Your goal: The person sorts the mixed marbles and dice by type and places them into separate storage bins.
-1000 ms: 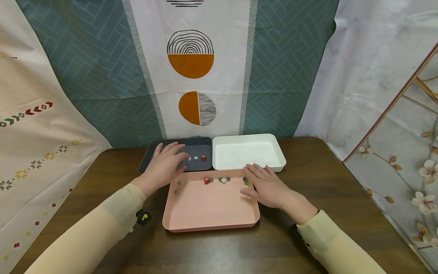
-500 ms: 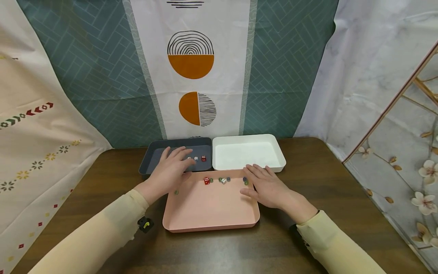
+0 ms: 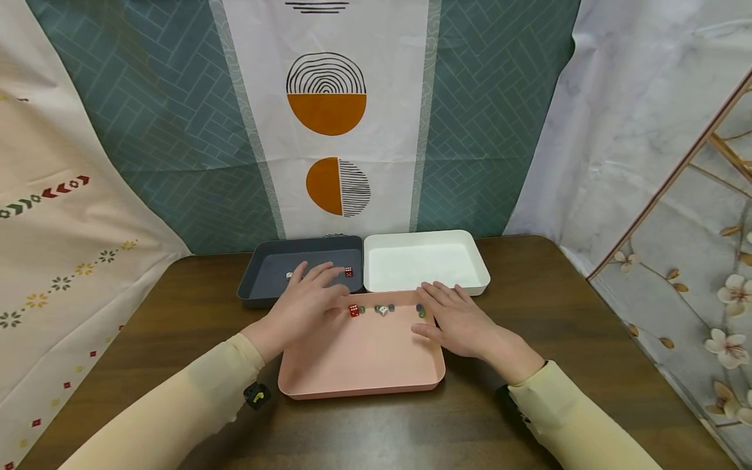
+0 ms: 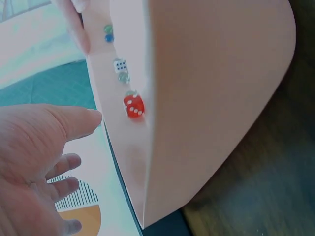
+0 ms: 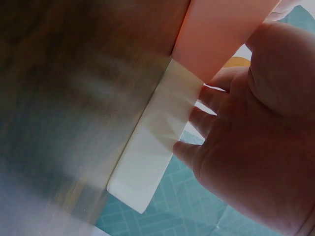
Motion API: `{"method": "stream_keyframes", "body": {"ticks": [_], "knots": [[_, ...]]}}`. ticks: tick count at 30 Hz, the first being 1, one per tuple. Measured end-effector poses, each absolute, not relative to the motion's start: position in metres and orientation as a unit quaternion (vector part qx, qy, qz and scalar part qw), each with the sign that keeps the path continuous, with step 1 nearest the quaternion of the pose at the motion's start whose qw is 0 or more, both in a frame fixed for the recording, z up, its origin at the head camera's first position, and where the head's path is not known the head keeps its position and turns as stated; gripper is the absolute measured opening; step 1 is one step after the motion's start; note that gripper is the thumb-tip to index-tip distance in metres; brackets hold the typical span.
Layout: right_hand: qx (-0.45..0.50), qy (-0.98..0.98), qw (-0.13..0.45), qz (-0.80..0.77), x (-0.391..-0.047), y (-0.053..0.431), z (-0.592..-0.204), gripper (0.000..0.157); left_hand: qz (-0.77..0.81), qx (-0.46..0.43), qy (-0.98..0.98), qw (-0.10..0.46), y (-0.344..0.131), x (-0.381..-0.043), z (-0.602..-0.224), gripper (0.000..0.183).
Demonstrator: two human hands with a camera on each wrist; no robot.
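Note:
My left hand hovers over the far left part of a pink tray, fingers spread and reaching over the dark tray. Its thumb, seen in the left wrist view, lies close to a red die with nothing pinched. Along the pink tray's far side lie that red die, a white die and several small green and blue marbles. My right hand rests at the tray's far right corner, fingers extended over the rims. A white die and a red die show inside the dark tray.
A white tray stands beside the dark one, both touching or nearly touching the pink tray's far edge. All sit on a brown wooden table. Patterned cloths hang behind and at both sides.
My left hand has shifted right and slightly nearer, uncovering a white die in the dark tray and covering the dice in its middle and the pink tray's left marbles. My right hand has stayed put.

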State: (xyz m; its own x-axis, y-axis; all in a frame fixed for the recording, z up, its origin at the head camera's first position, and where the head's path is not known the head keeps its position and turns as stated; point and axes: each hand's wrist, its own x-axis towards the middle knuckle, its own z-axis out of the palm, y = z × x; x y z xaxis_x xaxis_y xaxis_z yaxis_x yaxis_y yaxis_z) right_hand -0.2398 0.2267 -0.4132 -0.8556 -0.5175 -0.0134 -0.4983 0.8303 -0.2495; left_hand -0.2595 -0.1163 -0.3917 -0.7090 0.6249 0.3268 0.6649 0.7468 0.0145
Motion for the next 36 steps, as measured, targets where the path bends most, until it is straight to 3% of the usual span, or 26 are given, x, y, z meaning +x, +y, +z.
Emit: {"method": "stream_keyframes", "body": {"ticks": [36], "knots": [[-0.259,0.958,0.039,-0.114,-0.242,0.226,-0.413,0.084,0.023,-0.353,-0.926,0.127,-0.099,-0.269,-0.410,0.044]]}}
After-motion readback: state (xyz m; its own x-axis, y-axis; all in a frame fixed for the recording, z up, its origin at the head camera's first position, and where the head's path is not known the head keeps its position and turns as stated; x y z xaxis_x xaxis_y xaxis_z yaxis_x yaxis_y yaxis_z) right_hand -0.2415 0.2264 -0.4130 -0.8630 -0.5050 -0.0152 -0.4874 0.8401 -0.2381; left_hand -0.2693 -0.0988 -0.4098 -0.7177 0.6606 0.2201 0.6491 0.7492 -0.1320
